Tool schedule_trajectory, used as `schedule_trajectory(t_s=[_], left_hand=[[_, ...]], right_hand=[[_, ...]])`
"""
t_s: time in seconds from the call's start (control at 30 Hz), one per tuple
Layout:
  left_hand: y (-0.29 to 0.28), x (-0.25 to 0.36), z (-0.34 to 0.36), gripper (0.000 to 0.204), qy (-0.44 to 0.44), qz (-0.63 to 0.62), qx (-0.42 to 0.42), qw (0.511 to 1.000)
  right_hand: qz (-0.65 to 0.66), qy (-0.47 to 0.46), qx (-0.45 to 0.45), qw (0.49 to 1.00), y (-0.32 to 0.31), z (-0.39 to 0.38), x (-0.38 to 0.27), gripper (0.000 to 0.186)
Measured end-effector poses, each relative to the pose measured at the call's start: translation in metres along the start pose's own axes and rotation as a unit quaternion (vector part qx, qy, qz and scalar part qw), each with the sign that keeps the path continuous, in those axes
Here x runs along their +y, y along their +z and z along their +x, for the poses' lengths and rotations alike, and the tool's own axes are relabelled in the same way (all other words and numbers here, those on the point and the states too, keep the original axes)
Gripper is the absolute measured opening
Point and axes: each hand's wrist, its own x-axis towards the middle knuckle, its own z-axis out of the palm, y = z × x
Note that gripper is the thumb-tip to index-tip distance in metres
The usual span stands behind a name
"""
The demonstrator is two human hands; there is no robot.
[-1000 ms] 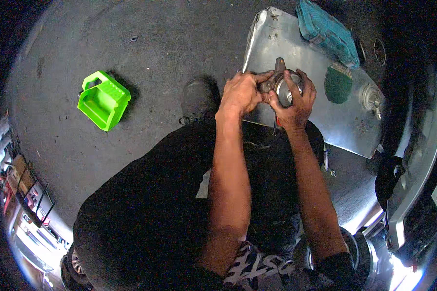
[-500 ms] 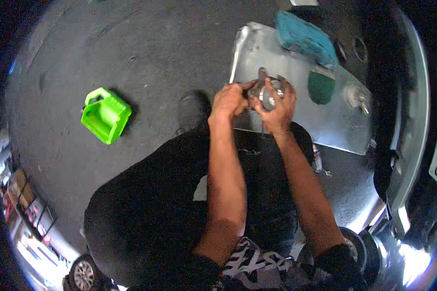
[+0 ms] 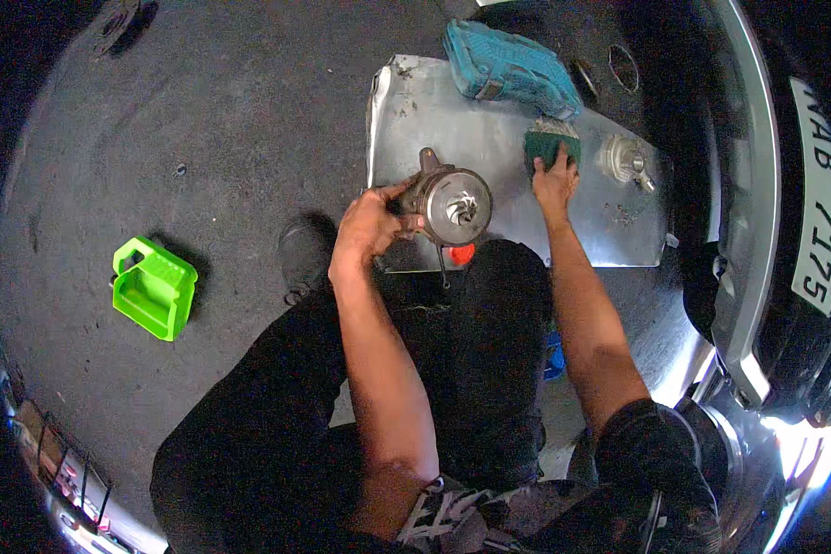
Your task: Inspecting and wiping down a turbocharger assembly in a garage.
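Our right grip has left the metal housing for the green pad on the silver panel. Head view: a teal case lies across the panel's far edge, just behind the pad; a pale fitting rests near the panel's right end, a lime bin well beyond its left. We hold the housing over the panel's near left part, bladed wheel facing us, lug toward the far edge. Our left grip wraps the housing's left side; the right bends onto the pad, clasping or not we cannot tell.
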Motion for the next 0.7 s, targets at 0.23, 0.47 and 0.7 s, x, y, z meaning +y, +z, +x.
schedule_trajectory(t_s=[0.23, 0.47, 0.7], left_hand=[[-0.004, 0.028, -0.016, 0.062, -0.047, 0.106, 0.078, 0.99], [-0.004, -0.004, 0.004, 0.066, 0.027, 0.101, 0.163, 0.981], [0.011, -0.018, 0.01, 0.052, 0.017, -0.134, 0.369, 0.92]], right_hand=[[0.059, 0.006, -0.142, 0.988, -0.02, -0.008, -0.002, 0.054], [0.367, -0.252, -0.056, 0.894, -0.099, -0.086, -0.129, 0.039], [0.396, -0.206, -0.03, 0.894, -0.095, -0.109, -0.172, 0.031]])
